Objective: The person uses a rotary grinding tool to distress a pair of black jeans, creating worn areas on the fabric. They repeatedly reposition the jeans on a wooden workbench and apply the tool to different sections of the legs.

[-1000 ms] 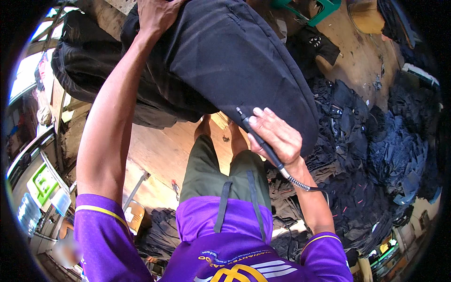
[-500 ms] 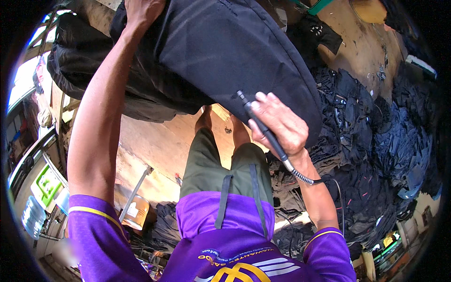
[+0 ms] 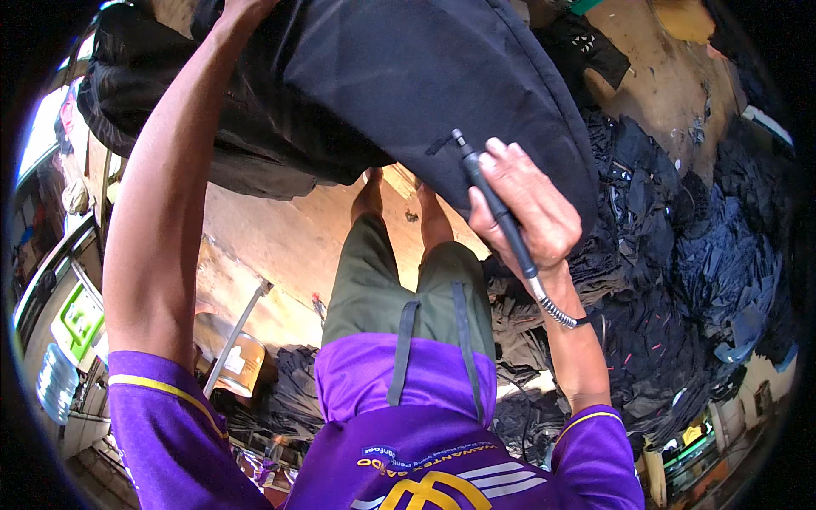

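A large black cloth piece [image 3: 408,85] hangs across the upper middle, its curved seamed edge at the right. My right hand [image 3: 535,204] is closed around a black pen-shaped tool [image 3: 501,212] with a metal tip and a coiled spring where its cable leaves. The tip points up over the cloth; whether it touches cannot be told. Just left of the tip, a small darker mark [image 3: 438,146] shows on the cloth. My left hand [image 3: 246,8] reaches to the cloth's upper left part, mostly cut off by the top edge, its fingers out of view.
Heaps of dark cloth [image 3: 731,246] cover the right side. A bunched black cloth [image 3: 127,76] lies at upper left. Below it are a green-and-white tray [image 3: 79,321], a clear plastic bottle [image 3: 58,382] and a metal bar [image 3: 238,340]. My feet stand on a tan floor [image 3: 272,238].
My right hand has moved right and slightly up with the tool, leaving its tip to the right of the dark mark. My left arm has shifted slightly left and up.
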Motion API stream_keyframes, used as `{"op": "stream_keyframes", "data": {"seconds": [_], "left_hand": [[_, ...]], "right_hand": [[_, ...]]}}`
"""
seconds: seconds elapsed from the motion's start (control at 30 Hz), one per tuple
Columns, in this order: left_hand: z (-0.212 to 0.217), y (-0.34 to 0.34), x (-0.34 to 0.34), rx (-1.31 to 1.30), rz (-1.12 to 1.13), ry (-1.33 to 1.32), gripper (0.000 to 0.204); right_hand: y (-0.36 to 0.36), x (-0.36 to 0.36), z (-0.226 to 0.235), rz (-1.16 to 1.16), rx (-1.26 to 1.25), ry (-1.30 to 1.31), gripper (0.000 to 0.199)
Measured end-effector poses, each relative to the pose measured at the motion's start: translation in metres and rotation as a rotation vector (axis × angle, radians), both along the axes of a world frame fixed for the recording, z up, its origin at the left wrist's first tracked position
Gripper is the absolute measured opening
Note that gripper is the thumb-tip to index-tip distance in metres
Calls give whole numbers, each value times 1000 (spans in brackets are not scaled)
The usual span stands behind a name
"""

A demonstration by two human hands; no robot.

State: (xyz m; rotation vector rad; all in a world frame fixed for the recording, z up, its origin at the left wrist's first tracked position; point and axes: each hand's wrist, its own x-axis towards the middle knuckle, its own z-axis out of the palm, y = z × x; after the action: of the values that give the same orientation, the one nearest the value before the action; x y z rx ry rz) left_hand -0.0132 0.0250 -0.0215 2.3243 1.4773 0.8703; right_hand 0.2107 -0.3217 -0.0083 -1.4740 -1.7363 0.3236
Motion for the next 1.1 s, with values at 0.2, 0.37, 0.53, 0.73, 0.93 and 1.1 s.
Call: {"op": "stream_keyframes", "data": {"seconds": [0.2, 0.37, 0.53, 0.73, 0.93, 1.1], "left_hand": [[-2, 2, -2, 10, -10, -4, 41], [-3, 4, -3, 15, -28, -14, 41], [-6, 6, -4, 24, -51, -27, 41], [-7, 7, -5, 38, -54, 8, 43], [-5, 4, -2, -33, -21, -13, 46], [-3, 0, -1, -17, 0, 17, 45]], "right_hand": [[-1, -1, -2, -10, 2, 12, 35], [-3, -2, -1, 22, -1, 34, 33], [-2, 0, -1, -3, -26, 13, 35], [-4, -1, -4, -52, -11, 12, 34], [-4, 1, -3, -57, -18, 23, 32], [-7, 2, -2, 6, -18, 45, 32]]}}
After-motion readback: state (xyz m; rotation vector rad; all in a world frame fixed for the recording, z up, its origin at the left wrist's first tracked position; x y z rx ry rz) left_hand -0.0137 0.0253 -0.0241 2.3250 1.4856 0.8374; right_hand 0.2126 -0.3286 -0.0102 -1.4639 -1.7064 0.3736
